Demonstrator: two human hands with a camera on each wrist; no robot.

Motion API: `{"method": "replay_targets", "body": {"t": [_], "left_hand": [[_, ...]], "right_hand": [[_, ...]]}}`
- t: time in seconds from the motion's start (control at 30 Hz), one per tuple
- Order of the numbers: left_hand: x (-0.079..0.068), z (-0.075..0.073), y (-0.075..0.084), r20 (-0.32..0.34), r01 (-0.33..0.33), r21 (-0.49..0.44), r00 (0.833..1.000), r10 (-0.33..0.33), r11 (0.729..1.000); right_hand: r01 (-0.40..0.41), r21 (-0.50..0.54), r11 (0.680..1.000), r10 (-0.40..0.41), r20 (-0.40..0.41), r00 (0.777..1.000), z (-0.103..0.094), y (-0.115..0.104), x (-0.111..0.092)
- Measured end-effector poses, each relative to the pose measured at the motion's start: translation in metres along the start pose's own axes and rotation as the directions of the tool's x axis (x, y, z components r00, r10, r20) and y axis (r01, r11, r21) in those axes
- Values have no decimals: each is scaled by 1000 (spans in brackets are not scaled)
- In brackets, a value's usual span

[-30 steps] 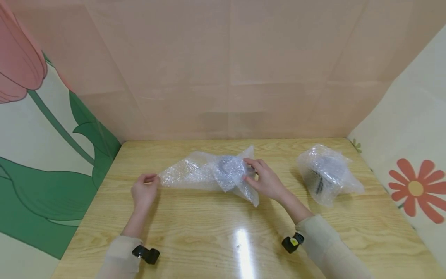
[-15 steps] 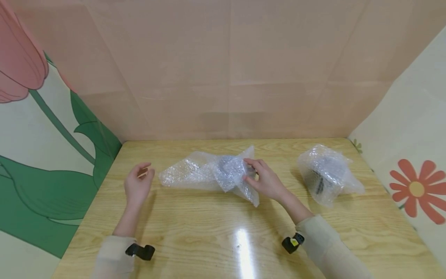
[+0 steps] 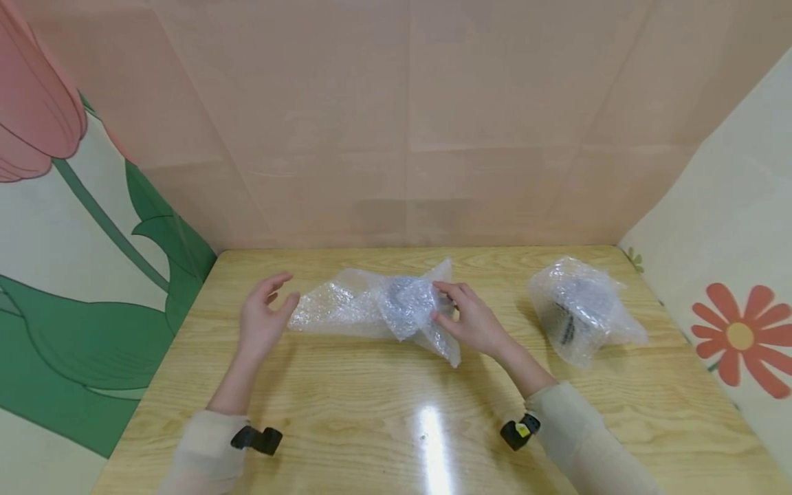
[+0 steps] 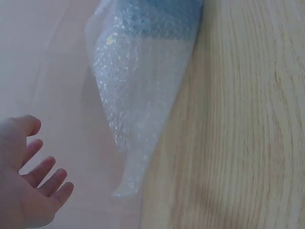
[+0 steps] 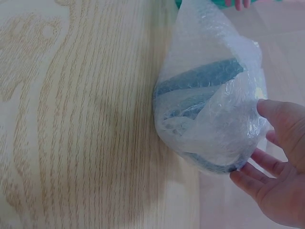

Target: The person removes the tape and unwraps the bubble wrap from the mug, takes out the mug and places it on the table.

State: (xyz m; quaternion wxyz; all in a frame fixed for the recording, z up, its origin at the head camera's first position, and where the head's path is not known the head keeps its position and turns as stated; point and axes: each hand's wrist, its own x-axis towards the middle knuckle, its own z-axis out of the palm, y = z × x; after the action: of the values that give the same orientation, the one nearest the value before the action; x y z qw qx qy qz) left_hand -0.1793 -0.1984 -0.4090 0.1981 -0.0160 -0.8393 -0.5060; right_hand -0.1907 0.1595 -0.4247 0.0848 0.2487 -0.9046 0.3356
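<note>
A bubble-wrapped bundle [image 3: 405,306] lies on the table, its thick part at the right and a loose tail of bubble wrap stretching left. A bluish item shows dimly through the layers in both wrist views; its kind cannot be told. My right hand [image 3: 473,323] holds the bundle's right end between thumb and fingers; the right wrist view shows the fingertips [image 5: 240,174] against its end. Close by the tail's tip, my left hand [image 3: 266,320] is raised with fingers loosely bent and nothing in them. In the left wrist view a gap separates that hand [image 4: 33,181] from the wrap.
Another bubble-wrapped bundle [image 3: 578,313], with dark marks inside, sits toward the right side of the wooden table [image 3: 346,412]. A pinkish sheet [image 3: 402,137] hangs behind the table's back edge. Flower-patterned panels stand at left and right.
My left hand has let go of the tail's tip, drawn back left, then come back toward it with fingers wider apart. My right hand and both bundles have stayed in place.
</note>
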Motion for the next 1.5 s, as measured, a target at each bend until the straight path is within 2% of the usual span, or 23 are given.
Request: {"method": "replay_targets", "body": {"t": [0.2,0.43,0.67,0.9,1.2,1.37,1.5], "left_hand": [[2,8,7,59,-76,4,995,76,997],[6,20,18,137,-176,57,976,167,983],[11,29,27,214,-218,76,957,198,973],[18,41,37,296,-255,102,931,216,962],[21,59,46,346,-364,94,885,313,926],[19,67,51,386,-381,97,866,318,920],[18,74,53,426,-396,137,851,306,908]], "right_hand": [[0,0,1000,0,2,1000,0,-1,-1],[1,-9,1000,-1,7,1000,0,1,-1],[9,-7,1000,-9,-1,1000,1,1,0],[21,-5,1000,-21,-15,1000,1,3,0],[13,-7,1000,-13,-13,1000,1,4,0],[0,-7,1000,0,-2,1000,1,4,0],[13,-8,1000,-13,-12,1000,2,4,0]]}}
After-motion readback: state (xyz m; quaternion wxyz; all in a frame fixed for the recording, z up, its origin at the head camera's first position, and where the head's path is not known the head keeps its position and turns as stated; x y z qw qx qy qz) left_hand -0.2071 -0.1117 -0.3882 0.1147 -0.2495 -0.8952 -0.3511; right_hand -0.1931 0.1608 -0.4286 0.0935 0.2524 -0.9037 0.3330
